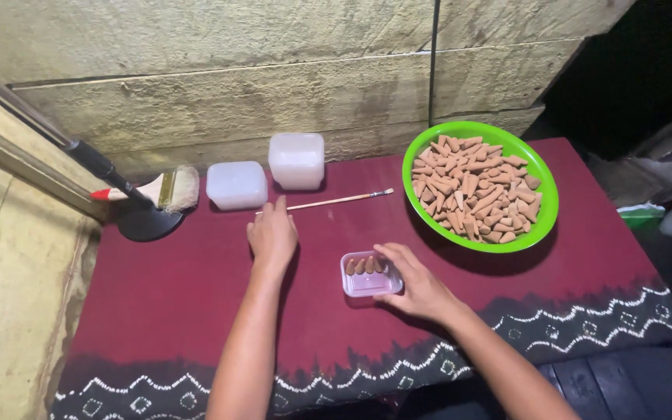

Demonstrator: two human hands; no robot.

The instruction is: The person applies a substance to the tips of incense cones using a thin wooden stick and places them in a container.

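Note:
A small clear square box sits on the dark red cloth and holds a row of tan cone-shaped pieces. My right hand rests on the box's right side, fingers over its rim. Further left, my left hand lies flat on the cloth with fingers apart and nothing in it, close to a thin paintbrush. A green bowl at the right is heaped with several of the same tan cones.
Two white lidded tubs, a lower one and a taller stack, stand at the back by the wall. A wide flat brush and a dark round stand with a slanting pole are at the back left. The cloth's patterned hem marks the table's near edge.

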